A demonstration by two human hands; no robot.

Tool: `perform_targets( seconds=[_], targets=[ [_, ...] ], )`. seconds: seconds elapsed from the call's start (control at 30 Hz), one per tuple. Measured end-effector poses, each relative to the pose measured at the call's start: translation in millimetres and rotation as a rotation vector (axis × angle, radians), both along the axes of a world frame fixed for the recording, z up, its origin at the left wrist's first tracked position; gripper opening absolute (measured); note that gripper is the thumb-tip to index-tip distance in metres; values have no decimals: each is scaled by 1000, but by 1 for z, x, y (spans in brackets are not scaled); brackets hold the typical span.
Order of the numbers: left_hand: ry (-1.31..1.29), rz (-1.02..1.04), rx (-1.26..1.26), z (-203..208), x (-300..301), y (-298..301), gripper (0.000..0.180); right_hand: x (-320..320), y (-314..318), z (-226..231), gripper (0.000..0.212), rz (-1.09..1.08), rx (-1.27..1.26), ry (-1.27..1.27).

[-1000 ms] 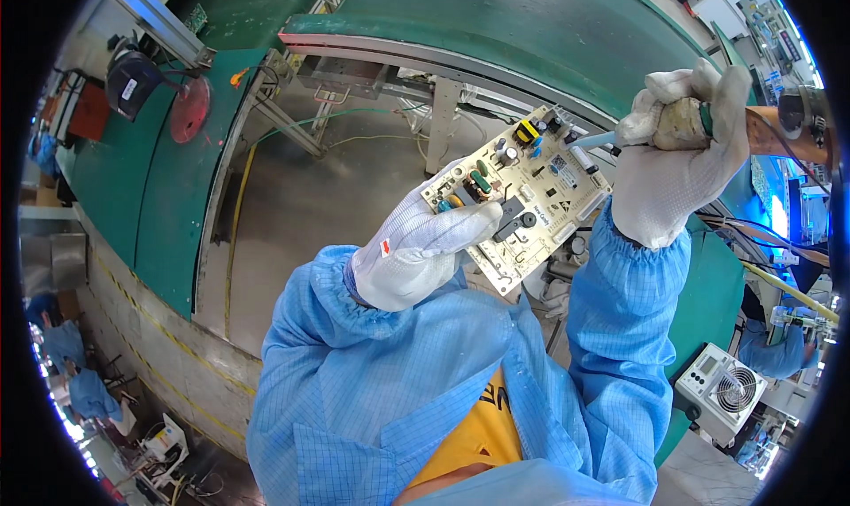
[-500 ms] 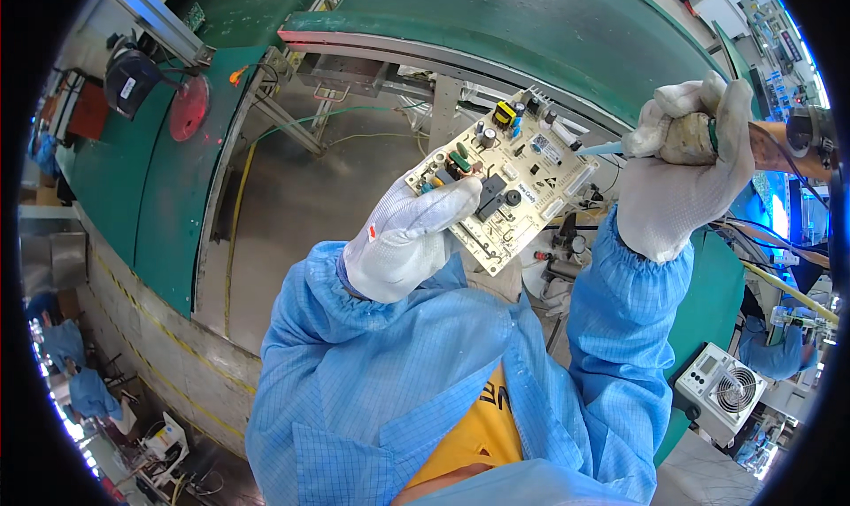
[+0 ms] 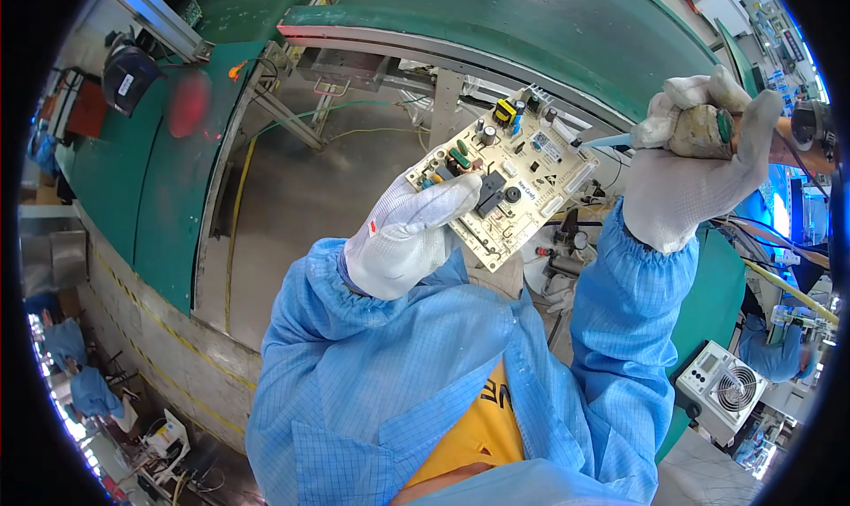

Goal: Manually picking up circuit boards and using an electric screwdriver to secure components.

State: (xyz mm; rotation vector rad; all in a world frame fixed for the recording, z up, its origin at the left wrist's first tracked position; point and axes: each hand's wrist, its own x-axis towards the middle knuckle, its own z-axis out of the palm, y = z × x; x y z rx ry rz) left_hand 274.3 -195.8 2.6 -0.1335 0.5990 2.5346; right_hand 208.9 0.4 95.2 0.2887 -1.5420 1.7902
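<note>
A cream-coloured circuit board (image 3: 531, 196) is tilted in front of my body, components facing up. My gloved left hand (image 3: 412, 231) grips its left edge, the thumb lying over the top beside a black relay. Up on the right, my gloved right hand (image 3: 686, 165) is wrapped round a tool with a light-blue tapered tip (image 3: 609, 140) and a worn beige barrel (image 3: 702, 132). The tip points left and reaches the board's far right edge, close to a white connector. Whether it touches the board I cannot tell. The fingers under the board are hidden.
A green conveyor belt (image 3: 531, 28) with a metal rail runs beyond the board. Green benchtop (image 3: 115, 205) lies at the left, carrying a red disc (image 3: 189, 103) and a black device (image 3: 130, 77). At right stands a white box with a fan (image 3: 722, 391). Other people in blue are farther off.
My right hand has shifted slightly to the right, and the blue tip has moved a little along the board's edge. The board is nearly still. The red disc looks more blurred.
</note>
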Motion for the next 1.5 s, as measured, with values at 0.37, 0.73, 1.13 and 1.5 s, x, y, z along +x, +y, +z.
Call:
perform_targets(
  seconds=[0.37, 0.73, 1.13, 1.5],
  targets=[
    [47, 58, -15, -35, -22, -20, 22, 3, 41, 6, 57, 807, -520, -86],
    [835, 511, -883, -63, -105, -109, 19, 5, 93, -10, 35, 644, -489, -225],
    [297, 1094, -1618, -8, -267, -247, 42, -4, 136, -55, 13, 309, -459, -672],
    [120, 826, -2485, -38, -312, -292, 44, -10, 138, -71, 19, 169, -434, -748]
  ],
)
